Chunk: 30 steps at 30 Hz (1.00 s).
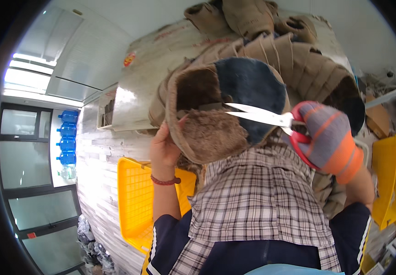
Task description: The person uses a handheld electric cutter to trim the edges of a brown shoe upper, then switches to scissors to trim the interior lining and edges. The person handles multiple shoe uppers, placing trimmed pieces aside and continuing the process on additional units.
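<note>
In front of me is a tan fur-lined hat (214, 135), its opening turned up, with dark brown, dark blue and light brown pile patches inside. My left hand (165, 144), bare and wearing a red bracelet, grips the hat's left rim with the thumb inside. My right hand (328, 137), in a grey and orange striped knit glove, is closed around the red handles of a pair of scissors (262, 117). The scissor blades are slightly parted and point left over the lining, with their tips near its middle seam. I cannot tell whether they touch the fabric.
A long row of nested tan hats (276, 52) curves across the table (152, 68) behind, with more hats (248, 20) at the far end. Yellow baskets stand on the left (131, 206) and right (392, 178). Blue water bottles (67, 144) line the left wall.
</note>
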Motion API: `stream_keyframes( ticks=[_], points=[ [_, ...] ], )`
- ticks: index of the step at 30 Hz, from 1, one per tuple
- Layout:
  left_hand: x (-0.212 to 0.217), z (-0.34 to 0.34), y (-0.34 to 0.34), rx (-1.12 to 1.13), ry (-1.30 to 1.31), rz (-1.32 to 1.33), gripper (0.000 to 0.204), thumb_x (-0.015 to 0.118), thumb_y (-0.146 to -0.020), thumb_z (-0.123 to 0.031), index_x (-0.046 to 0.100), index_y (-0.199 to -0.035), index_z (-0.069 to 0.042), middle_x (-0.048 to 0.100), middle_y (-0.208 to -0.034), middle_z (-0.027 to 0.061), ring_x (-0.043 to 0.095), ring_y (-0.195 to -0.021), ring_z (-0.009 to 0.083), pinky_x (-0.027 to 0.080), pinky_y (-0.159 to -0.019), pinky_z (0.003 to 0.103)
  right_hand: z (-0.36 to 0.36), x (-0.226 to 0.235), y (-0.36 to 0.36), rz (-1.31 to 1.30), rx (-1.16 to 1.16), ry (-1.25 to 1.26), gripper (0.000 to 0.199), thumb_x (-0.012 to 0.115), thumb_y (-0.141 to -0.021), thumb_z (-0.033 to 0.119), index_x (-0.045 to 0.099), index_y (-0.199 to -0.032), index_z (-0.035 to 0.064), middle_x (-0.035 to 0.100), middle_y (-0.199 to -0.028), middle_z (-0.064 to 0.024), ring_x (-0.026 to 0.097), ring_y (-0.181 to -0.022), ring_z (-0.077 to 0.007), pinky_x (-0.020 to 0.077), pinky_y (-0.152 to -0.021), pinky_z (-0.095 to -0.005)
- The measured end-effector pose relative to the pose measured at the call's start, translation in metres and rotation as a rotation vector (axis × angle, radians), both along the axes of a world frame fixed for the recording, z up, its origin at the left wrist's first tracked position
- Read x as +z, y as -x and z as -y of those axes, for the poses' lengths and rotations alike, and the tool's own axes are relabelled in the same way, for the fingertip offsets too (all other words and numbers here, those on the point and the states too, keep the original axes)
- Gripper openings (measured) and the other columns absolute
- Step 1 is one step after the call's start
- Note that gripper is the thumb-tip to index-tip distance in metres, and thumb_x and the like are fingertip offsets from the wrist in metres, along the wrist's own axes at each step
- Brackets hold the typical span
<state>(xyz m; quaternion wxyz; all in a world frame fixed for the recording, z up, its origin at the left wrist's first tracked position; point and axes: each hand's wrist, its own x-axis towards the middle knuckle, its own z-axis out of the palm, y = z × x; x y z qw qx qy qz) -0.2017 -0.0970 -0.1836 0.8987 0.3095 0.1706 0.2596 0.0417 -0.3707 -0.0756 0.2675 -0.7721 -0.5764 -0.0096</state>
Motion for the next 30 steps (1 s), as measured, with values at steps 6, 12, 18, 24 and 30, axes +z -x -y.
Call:
stream_keyframes(
  ticks=[6, 12, 18, 24, 30],
  points=[
    [-0.05, 0.04, -0.002, -0.062, 0.276, -0.114, 0.043, 0.052, -0.091, -0.013, 0.041, -0.129, 0.003, 0.051, -0.126, 0.0157, 0.046, -0.12, 0.0279, 0.035, -0.105, 0.04, -0.037, -0.032, 0.005, 0.28, 0.048, 0.457, 0.029, 0.065, -0.073, 0.036, 0.064, -0.087, 0.0103, 0.064, -0.077, -0.0054, 0.062, -0.079, -0.0203, 0.0482, -0.07, -0.031],
    [-0.052, 0.047, -0.01, -0.156, 0.339, -0.034, 0.032, 0.051, -0.091, -0.01, 0.05, -0.12, 0.003, 0.057, -0.118, 0.02, 0.048, -0.118, 0.0317, 0.037, -0.103, 0.046, -0.061, -0.058, 0.016, 0.293, 0.207, 0.604, 0.015, 0.064, -0.072, 0.023, 0.068, -0.078, 0.011, 0.066, -0.081, -0.0046, 0.064, -0.072, -0.0206, 0.0485, -0.054, -0.0317],
    [-0.051, 0.049, -0.011, -0.137, 0.332, -0.055, 0.037, 0.05, -0.091, -0.01, 0.046, -0.126, 0.003, 0.055, -0.121, 0.0196, 0.05, -0.117, 0.0314, 0.038, -0.102, 0.045, -0.063, -0.056, 0.016, 0.362, 0.289, 0.588, 0.014, 0.066, -0.069, 0.017, 0.069, -0.08, 0.0102, 0.065, -0.078, -0.0037, 0.064, -0.073, -0.0199, 0.0487, -0.056, -0.0317],
    [-0.051, 0.049, -0.013, -0.16, 0.345, -0.093, 0.038, 0.049, -0.092, -0.01, 0.044, -0.127, 0.004, 0.052, -0.124, 0.0205, 0.044, -0.122, 0.0322, 0.035, -0.104, 0.045, -0.065, -0.057, 0.014, 0.302, 0.269, 0.674, 0.016, 0.067, -0.068, 0.023, 0.068, -0.078, 0.0099, 0.065, -0.081, -0.0051, 0.063, -0.072, -0.0211, 0.0484, -0.06, -0.0316],
    [-0.053, 0.046, -0.008, -0.17, 0.443, -0.183, 0.038, 0.044, -0.095, -0.014, 0.041, -0.129, 0.003, 0.051, -0.125, 0.0217, 0.044, -0.122, 0.0329, 0.034, -0.104, 0.046, -0.04, -0.065, -0.021, 0.341, 0.116, 0.485, 0.036, 0.069, -0.07, 0.04, 0.064, -0.088, 0.0091, 0.064, -0.084, -0.0063, 0.061, -0.08, -0.0212, 0.0477, -0.068, -0.0323]
  ],
)
